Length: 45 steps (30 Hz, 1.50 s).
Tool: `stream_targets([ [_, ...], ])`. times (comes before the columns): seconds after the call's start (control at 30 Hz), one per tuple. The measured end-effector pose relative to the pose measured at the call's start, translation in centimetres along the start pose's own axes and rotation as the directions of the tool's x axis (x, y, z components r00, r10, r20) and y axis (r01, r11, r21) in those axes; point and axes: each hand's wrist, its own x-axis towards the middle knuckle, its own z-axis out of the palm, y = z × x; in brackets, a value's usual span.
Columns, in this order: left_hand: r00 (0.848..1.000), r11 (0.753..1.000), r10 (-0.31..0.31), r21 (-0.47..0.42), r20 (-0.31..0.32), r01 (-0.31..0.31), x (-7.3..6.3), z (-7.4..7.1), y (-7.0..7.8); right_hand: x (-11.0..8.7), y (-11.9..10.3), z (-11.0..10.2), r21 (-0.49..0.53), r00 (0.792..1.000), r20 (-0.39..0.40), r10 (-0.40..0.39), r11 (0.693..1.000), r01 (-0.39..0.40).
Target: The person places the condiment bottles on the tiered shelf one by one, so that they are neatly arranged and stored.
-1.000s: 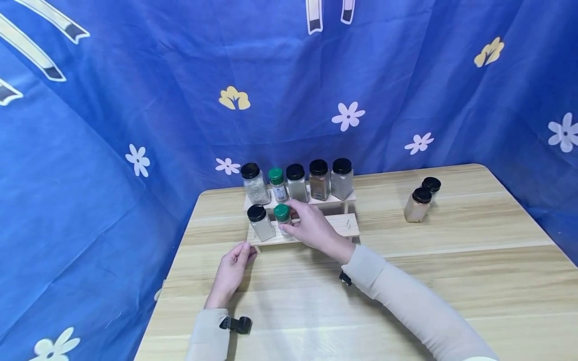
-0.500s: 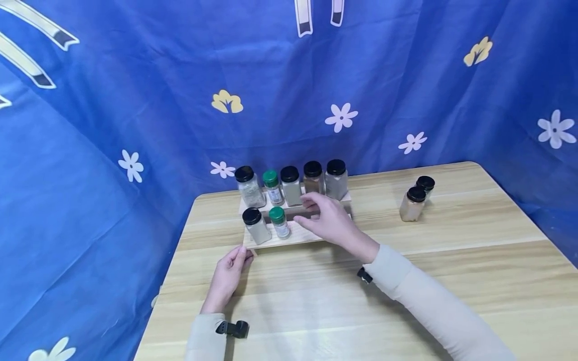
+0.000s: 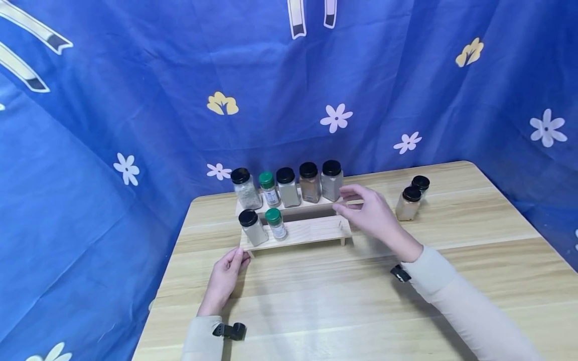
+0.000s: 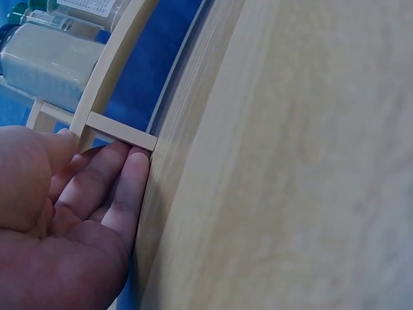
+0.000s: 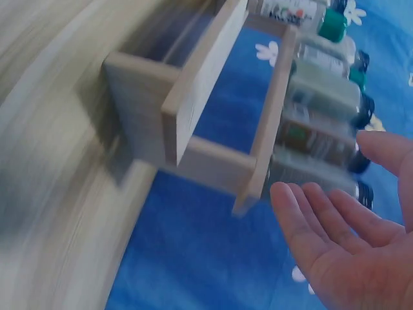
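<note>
A two-tier wooden spice rack (image 3: 316, 229) stands towards the back of the table. My left hand (image 3: 223, 278) grips the front left corner of its lower shelf, thumb on the shelf end and fingers by the leg (image 4: 122, 132). Beyond the rack's right end my right hand (image 3: 372, 213) hovers with fingers apart, holding nothing, near the rightmost clear spice jar (image 3: 331, 183). On the lower shelf stand a black-lidded jar (image 3: 254, 229) and a green-lidded spice bottle (image 3: 277, 225). The upper shelf bears several jars, among them another green-lidded bottle (image 3: 269, 190) and a brown-filled jar (image 3: 310, 184).
Two more black-lidded jars stand on the table at the right, the nearer one (image 3: 408, 204) partly covering the farther one (image 3: 421, 185). A blue patterned cloth (image 3: 271, 90) hangs behind and beside the wooden table (image 3: 289, 311).
My right hand has let go of the green-lidded bottle on the lower shelf and moved right, past the rack's end. The left hand keeps its grip on the rack. The head view has shifted slightly.
</note>
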Motion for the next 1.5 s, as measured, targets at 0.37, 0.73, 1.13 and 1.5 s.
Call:
stream_targets([
  [0.37, 1.0, 1.0, 0.005, -0.004, 0.001, -0.005, 0.1, 0.0, -0.2, -1.0, 3.1, -6.0, -0.107, 0.984, -0.177, 0.005, 0.994, -0.024],
  [0.73, 1.0, 1.0, 0.007, -0.002, 0.006, -0.007, 0.1, 0.0, 0.0, -2.3, 7.2, -10.0, -0.229, 0.95, -0.302, 0.077, 0.962, -0.151],
  [1.13, 1.0, 1.0, 0.007, 0.014, -0.001, -0.007, 0.1, 0.0, -0.2, -2.7, 9.3, -10.0, -0.267, 0.95, -0.296, 0.095, 0.947, -0.178],
  [1.5, 1.0, 1.0, 0.015, -0.011, -0.003, -0.015, 0.3, 0.1, -0.3, -3.4, 12.4, -9.0, -0.341, 0.976, -0.198, 0.092, 0.927, -0.156],
])
